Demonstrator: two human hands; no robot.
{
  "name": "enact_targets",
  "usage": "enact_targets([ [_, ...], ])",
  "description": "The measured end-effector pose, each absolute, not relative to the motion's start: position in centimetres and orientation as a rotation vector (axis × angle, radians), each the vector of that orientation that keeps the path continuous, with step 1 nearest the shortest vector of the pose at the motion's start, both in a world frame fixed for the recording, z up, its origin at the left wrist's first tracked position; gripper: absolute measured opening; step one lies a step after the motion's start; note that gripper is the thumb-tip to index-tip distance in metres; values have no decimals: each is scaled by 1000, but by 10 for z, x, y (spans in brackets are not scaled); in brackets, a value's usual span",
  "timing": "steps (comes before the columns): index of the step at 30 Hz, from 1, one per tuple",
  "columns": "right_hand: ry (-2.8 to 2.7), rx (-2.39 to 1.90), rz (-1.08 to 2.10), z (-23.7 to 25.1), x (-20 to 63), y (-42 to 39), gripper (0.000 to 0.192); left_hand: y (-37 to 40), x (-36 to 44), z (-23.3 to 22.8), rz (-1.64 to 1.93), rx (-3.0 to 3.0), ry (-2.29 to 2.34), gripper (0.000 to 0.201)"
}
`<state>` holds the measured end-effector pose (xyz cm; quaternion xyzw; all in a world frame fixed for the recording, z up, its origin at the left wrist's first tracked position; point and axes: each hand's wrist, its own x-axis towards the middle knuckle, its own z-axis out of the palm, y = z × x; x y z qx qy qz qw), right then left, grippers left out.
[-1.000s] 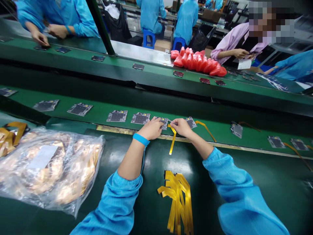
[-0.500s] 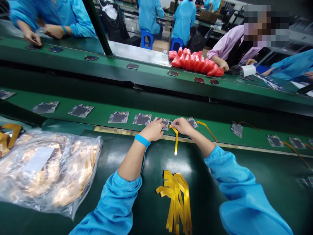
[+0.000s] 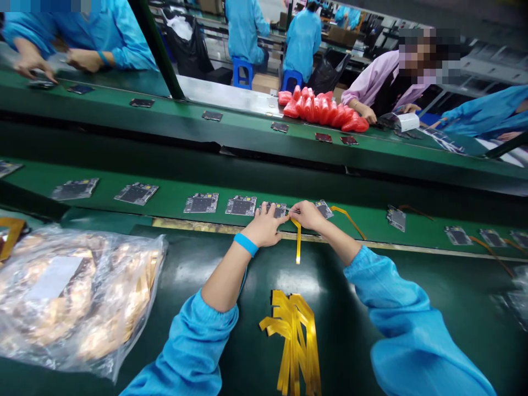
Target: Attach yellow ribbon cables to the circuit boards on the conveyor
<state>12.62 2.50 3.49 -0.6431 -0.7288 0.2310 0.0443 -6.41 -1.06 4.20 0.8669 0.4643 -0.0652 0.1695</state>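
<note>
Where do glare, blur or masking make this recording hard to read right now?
Head view: bright glare on the dark green tabletop and the plastic bag; head view: the clear plastic at the right edge looks smeared; head view: pixelation over the head of the pink-sleeved co-worker; head view: detail at the right hand's fingertips too small to tell.

Left hand [image 3: 266, 226] rests on a circuit board [image 3: 281, 209], right hand [image 3: 306, 214] at its edge, yellow ribbon cable [image 3: 298, 245] trailing below!
</note>
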Motion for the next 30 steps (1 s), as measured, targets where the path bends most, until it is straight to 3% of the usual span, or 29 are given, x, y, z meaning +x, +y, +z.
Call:
enact_targets([
  [5,-2257,-1970,637,37,134,17,21,-15,-54,35,-114,2458,1377,66],
  [9,-2301,-1955,513,40,138,11,43,-17,-50,31,-83,2475,1379,65],
  [14,-2280,-1949,551,37,138,7,23,-20,-45,28,-60,2480,1377,73],
  [23,-2345,-1951,470,31,156,3,14,-17,-46,29,21,2460,1282,73],
  [27,-2355,-1861,371,34,159,-6,14,-12,-57,41,133,2486,1264,56],
  [30,-2492,-1689,267,35,159,-15,25,-6,-68,49,234,2501,1393,40],
])
